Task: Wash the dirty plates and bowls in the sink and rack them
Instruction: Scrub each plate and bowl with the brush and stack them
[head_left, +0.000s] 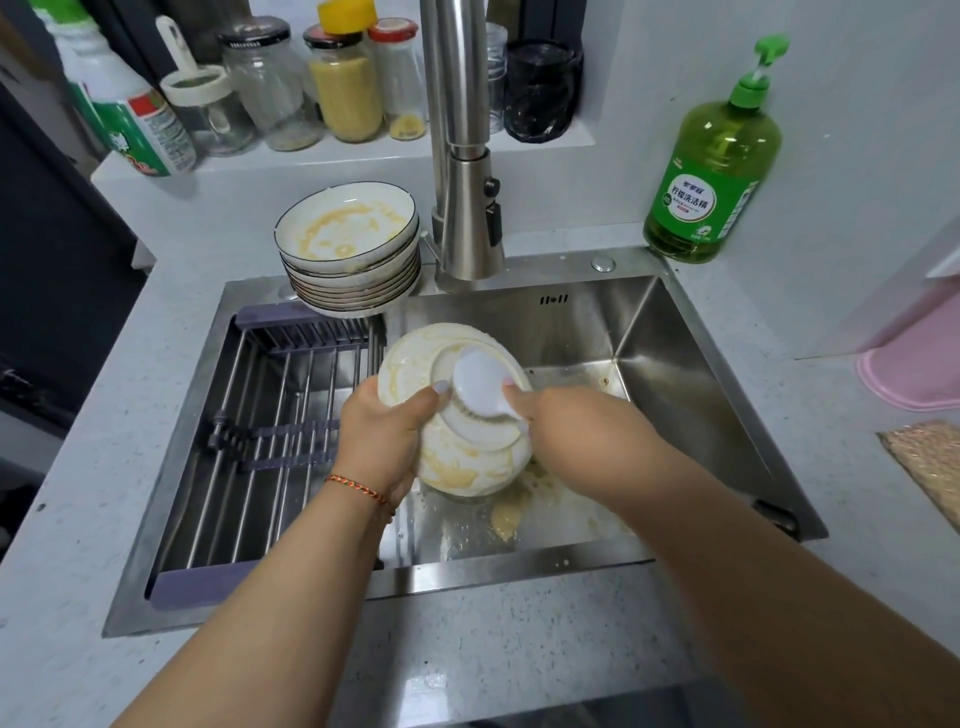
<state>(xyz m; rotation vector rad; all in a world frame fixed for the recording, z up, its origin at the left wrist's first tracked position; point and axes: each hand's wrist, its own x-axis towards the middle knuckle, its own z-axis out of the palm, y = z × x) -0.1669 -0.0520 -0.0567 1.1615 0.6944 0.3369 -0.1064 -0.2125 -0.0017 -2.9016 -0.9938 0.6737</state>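
So, mid-scrub over the sink

Left hand (387, 436) has its fingers curled round the rim of a dirty plate (457, 457), thumb on the upturned underside, holding it tilted above the sink (649, 332). Right hand (545, 410) grips a white dish brush (480, 384), fingers wrapped round its smooth back, bristles pressed against the plate's foot ring. Yellowish gunk is smeared over the plate, with a blob of it on the sink floor just below. A woven bracelet (358, 488) sits on the left wrist.

Left half of the sink is covered by a metal drying rack (270, 415) with grey ends. At the back left corner, a stack of dirty bowls (348, 249) sits partly over the rack's far end, right beside the faucet (462, 171). Green dish soap bottle (711, 171) stands on the counter (519, 639) at the sink's back right corner. Jars (343, 83) line the ledge behind.
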